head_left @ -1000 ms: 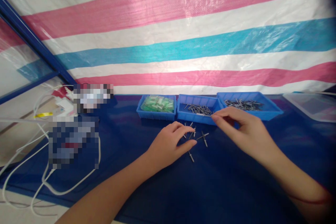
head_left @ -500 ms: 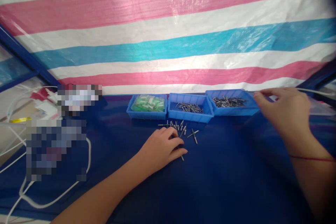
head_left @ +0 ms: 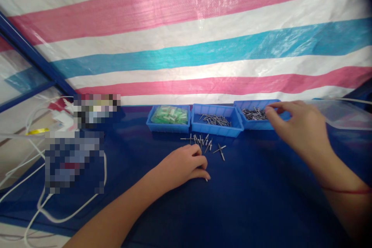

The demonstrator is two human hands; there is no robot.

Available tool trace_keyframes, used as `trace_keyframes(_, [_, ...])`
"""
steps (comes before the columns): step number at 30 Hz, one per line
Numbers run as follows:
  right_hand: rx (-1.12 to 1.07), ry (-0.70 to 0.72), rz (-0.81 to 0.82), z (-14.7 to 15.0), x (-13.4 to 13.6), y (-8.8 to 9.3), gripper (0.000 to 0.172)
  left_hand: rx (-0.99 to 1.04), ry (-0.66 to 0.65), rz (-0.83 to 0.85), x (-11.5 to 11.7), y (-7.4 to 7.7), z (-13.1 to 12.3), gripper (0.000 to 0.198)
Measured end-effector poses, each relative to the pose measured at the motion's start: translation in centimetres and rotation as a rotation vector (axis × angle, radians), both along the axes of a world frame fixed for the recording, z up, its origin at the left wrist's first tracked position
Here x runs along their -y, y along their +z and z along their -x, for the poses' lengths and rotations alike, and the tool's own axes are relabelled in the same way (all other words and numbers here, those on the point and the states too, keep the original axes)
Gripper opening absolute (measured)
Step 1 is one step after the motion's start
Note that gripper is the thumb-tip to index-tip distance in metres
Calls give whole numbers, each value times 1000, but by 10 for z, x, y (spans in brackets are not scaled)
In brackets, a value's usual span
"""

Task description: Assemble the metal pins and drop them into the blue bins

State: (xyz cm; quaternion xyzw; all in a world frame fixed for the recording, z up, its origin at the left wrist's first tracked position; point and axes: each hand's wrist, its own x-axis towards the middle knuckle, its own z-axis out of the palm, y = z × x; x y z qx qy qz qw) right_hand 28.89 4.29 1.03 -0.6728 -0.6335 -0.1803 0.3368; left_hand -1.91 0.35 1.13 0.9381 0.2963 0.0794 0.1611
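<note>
My left hand (head_left: 186, 164) rests on the dark blue table with its fingers curled together. A pale tip of a rivet (head_left: 206, 179) pokes out below the thumb; the rest is hidden by the fingers. Just beyond this hand lie several loose blind rivets (head_left: 200, 140), and two more (head_left: 221, 151) lie crossed to their right. My right hand (head_left: 300, 128) hangs over the right end of the right blue bin (head_left: 252, 124), thumb and forefinger drawn together. Whatever is between those fingertips cannot be made out. Metal rivets (head_left: 253, 114) fill part of that bin.
The middle blue bin (head_left: 216, 127) holds more rivets. In the left blue bin (head_left: 168, 127) is a bag of green and white pieces (head_left: 171, 114). White cables (head_left: 105, 170) and blurred-out items lie at left. A striped sheet (head_left: 186, 58) hangs behind.
My right hand has moved left, further over the right bin. My left hand stays nearly in place; less of the rivet shows below its thumb. The view has shifted slightly.
</note>
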Motion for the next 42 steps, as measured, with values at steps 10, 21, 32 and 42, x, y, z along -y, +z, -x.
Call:
trace_keyframes(10, [-503, 775, 709, 112, 58, 8, 28, 452, 332, 240, -5, 6, 0, 22])
trace_keyframes(21, [-796, 857, 721, 120, 60, -1, 27, 995, 430, 688, 0, -2, -10, 21])
trace_keyframes(32, [-952, 946, 755, 123, 63, 2, 24, 1053, 445, 705, 2, 3, -12, 21])
trace_keyframes(42, [-1045, 870, 701, 125, 63, 2, 23, 994, 462, 627, 2, 2, -11, 24])
